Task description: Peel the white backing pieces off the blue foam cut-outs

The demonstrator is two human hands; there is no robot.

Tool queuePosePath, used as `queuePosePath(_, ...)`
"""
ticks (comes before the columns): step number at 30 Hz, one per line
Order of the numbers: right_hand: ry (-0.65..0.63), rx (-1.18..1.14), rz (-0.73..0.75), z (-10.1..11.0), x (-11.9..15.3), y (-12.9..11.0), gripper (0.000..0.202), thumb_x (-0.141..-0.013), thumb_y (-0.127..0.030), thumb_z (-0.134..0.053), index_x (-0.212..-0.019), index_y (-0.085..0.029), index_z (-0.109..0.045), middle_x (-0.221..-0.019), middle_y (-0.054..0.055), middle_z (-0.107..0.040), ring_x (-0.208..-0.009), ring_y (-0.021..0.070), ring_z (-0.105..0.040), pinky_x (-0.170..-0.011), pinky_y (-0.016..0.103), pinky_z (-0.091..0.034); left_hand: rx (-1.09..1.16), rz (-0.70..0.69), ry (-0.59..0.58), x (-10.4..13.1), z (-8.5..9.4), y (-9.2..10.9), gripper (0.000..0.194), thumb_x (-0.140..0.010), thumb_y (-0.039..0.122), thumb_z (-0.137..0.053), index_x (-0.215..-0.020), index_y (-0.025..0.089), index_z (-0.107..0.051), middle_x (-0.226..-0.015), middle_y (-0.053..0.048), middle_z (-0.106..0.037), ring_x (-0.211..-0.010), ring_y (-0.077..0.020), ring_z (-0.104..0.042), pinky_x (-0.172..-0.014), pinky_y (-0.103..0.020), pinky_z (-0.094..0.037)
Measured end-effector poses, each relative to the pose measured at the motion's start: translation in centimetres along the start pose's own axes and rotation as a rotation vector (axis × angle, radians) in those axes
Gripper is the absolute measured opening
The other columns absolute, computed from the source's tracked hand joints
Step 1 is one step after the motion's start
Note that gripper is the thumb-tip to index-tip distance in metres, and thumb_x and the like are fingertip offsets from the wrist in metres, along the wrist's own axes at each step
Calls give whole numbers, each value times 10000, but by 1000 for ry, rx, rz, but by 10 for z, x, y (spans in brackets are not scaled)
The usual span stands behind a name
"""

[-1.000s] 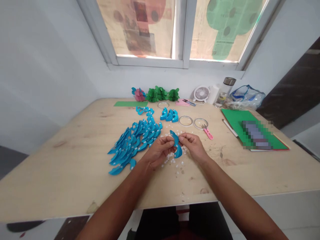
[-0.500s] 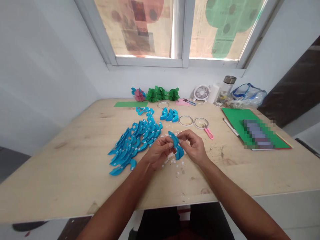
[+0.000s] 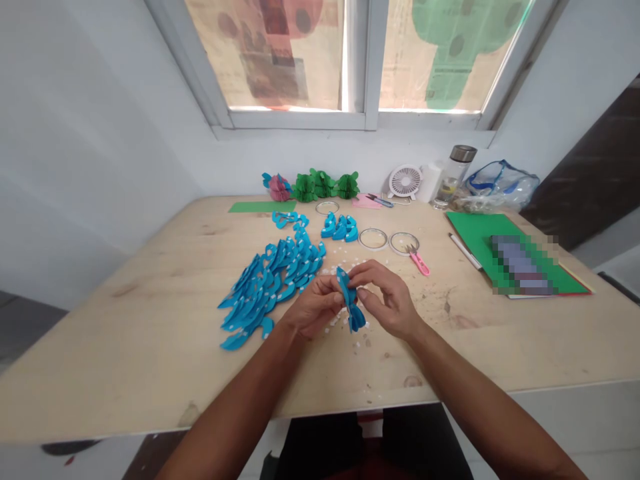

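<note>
Over the middle of the desk, a blue folded paper cutout (image 3: 357, 316) with curved edges is between my hands. My left hand (image 3: 320, 303) pinches its left side between thumb and fingers. From the other side my right hand (image 3: 387, 297) has bent fingers against the paper's upper right edge, the thumb close below them. Small white bits (image 3: 345, 319) lie scattered on the desktop under the hands. Left of my left hand spreads a large pile of blue paper cutouts (image 3: 270, 283), many with white squares on them. A smaller group of blue cutouts (image 3: 340, 228) sits farther back.
Two tape rolls (image 3: 373, 239) and pink thread snips (image 3: 418, 261) lie beyond my right hand. Green paper decorations (image 3: 321, 184), a small fan (image 3: 405, 182) and a bottle (image 3: 456, 177) stand along the wall. Green sheets (image 3: 475, 237) and a white pen (image 3: 465, 251) are at right.
The blue paper cutout has turned more edge-on and its lower part now sits slightly lower. My right fingers have shifted over its upper edge, with thumb and fingers farther apart.
</note>
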State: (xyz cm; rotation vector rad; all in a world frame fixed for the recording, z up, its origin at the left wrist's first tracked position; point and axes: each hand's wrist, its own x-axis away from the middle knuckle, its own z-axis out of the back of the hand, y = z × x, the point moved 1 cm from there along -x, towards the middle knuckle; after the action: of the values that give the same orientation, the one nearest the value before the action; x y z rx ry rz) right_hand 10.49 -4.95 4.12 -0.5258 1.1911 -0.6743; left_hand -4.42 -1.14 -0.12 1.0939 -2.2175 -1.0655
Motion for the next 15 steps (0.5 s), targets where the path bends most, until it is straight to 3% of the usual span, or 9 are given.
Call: queuePosePath(15,-83,128,80,-1,1,-14,192,-783,-228,-555,-975,-209,-555,-974,74,-600,-919,194,-556,-809,372,-458,-46,-28,-57,4,1,7,275,-504,286,-817,-561,118,-606,-562,-24,-593,-517,-123,-549,-517,-234,-415)
